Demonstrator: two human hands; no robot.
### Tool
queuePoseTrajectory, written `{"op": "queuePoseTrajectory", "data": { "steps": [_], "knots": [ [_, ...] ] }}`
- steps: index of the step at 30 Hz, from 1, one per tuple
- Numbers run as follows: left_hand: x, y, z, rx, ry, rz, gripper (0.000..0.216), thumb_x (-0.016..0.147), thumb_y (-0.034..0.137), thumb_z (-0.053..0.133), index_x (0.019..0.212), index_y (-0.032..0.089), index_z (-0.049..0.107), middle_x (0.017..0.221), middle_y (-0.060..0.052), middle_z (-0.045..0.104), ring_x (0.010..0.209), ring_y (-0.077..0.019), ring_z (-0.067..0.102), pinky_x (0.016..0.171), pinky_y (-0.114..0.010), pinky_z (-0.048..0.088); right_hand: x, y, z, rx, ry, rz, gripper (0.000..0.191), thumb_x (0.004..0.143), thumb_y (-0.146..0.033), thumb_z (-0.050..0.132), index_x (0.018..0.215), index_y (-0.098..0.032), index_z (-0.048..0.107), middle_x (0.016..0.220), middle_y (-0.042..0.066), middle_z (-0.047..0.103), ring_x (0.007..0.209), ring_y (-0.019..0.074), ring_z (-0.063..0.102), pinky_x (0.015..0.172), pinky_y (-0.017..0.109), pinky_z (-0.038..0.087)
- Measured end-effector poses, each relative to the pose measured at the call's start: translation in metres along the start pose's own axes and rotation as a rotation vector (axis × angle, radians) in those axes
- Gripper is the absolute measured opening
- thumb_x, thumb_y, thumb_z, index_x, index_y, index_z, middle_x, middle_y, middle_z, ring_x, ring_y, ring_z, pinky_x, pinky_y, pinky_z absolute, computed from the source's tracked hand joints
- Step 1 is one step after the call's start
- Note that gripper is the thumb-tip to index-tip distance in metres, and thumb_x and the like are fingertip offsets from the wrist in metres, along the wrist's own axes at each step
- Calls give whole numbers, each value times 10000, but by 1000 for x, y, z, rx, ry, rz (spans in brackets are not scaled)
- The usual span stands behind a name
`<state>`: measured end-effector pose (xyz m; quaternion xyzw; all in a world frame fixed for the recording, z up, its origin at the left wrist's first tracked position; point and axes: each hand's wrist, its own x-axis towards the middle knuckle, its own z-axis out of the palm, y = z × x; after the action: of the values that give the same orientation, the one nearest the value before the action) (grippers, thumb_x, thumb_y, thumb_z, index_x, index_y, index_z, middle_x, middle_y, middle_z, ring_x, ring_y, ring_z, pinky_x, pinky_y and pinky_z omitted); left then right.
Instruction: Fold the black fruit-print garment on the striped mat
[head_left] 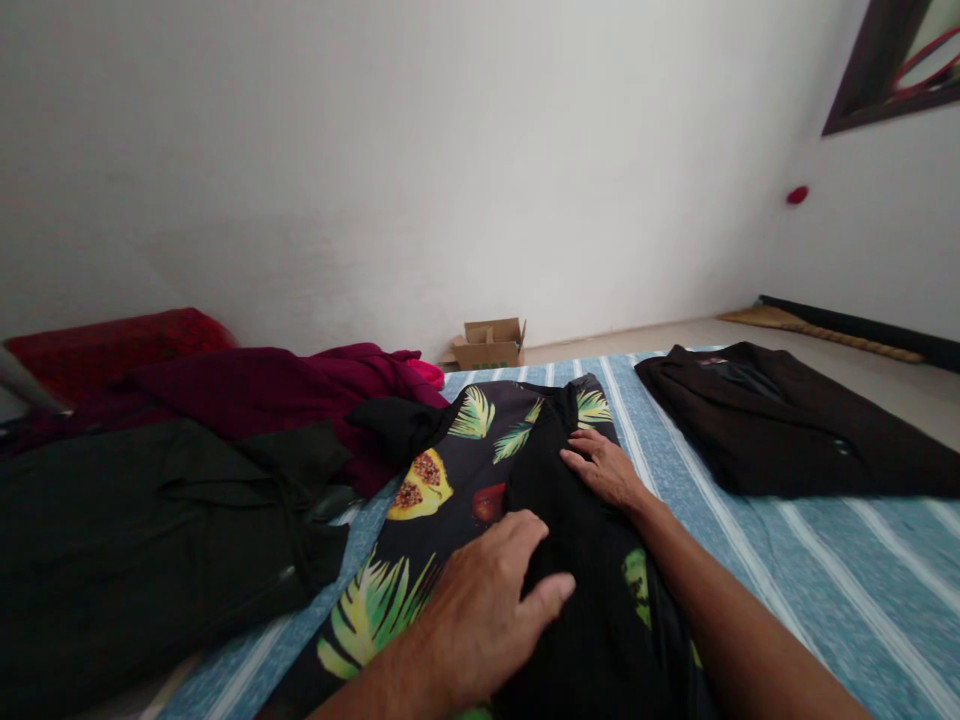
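A black garment point(465, 540) printed with green-yellow leaves and fruit lies spread in front of me, with its neck end pointing away. A plain black part of it point(577, 600) lies folded over along its right side. Low over the middle rests my left hand point(487, 600), its thumb held apart from the fingers; the other fingertips are partly hidden. Farther up, near the neck, my right hand point(604, 470) lies flat on the black fabric with its fingers stretched out. Neither hand visibly grips the cloth.
A blue-and-white striped bedsheet point(757, 590) lies beneath. Dark green clothing point(150, 540) and maroon cloth point(277, 390) pile up at the left. On the right sits a folded black jacket-like garment point(780, 430). Beyond the far edge stands an open cardboard box point(487, 350) by the wall.
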<state>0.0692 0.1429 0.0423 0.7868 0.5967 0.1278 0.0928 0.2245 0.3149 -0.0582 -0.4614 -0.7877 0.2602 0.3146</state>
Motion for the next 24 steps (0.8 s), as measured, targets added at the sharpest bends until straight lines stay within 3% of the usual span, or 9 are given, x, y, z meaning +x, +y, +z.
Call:
{"op": "queuePoseTrajectory", "data": {
  "steps": [2, 4, 7, 9, 15, 24],
  "knots": [
    [19, -23, 3, 4, 24, -132, 208, 846, 273, 456, 958, 175, 601, 911, -59, 658, 824, -191, 622, 732, -311, 475, 1, 3, 2, -1, -3, -6, 339, 855, -406, 450, 1011, -211, 679, 1217, 58, 558, 1136, 207, 502, 976, 321, 353],
    [40, -50, 9, 24, 29, -173, 201, 807, 160, 453, 916, 177, 621, 803, -40, 655, 778, -189, 623, 703, -294, 464, 1, 5, 3, 2, -10, -10, 320, 858, -385, 448, 1012, -225, 679, 1214, 49, 561, 1136, 204, 503, 975, 326, 357],
    [64, -84, 21, 0, 37, -60, 419, 710, 30, 467, 1069, 198, 601, 915, -44, 652, 870, -185, 615, 768, -284, 451, 2, 7, 2, 5, -15, -16, 309, 860, -356, 447, 1020, -226, 676, 1215, 50, 560, 1134, 203, 504, 973, 332, 362],
    [73, -96, 29, -27, 51, 22, 450, 688, 24, 486, 1087, 197, 601, 968, -50, 637, 906, -185, 602, 803, -287, 445, 2, 7, 2, 8, -16, -30, 305, 860, -340, 444, 1015, -219, 677, 1204, 54, 566, 1131, 203, 506, 967, 330, 367],
    [73, -102, 41, -109, 152, 81, 286, 691, 46, 493, 908, 184, 619, 926, -34, 633, 904, -175, 585, 827, -286, 441, 2, 10, 2, 35, 11, -67, 270, 836, -265, 458, 992, -214, 672, 1147, 47, 589, 1096, 190, 525, 941, 308, 387],
    [70, -107, 43, -131, 133, 167, 219, 679, 48, 503, 837, 188, 562, 924, -36, 624, 911, -175, 565, 835, -294, 430, 1, 12, 4, 84, 41, -65, 210, 804, -217, 472, 885, -221, 666, 1093, 43, 604, 1076, 179, 533, 927, 306, 397]
  ]
}}
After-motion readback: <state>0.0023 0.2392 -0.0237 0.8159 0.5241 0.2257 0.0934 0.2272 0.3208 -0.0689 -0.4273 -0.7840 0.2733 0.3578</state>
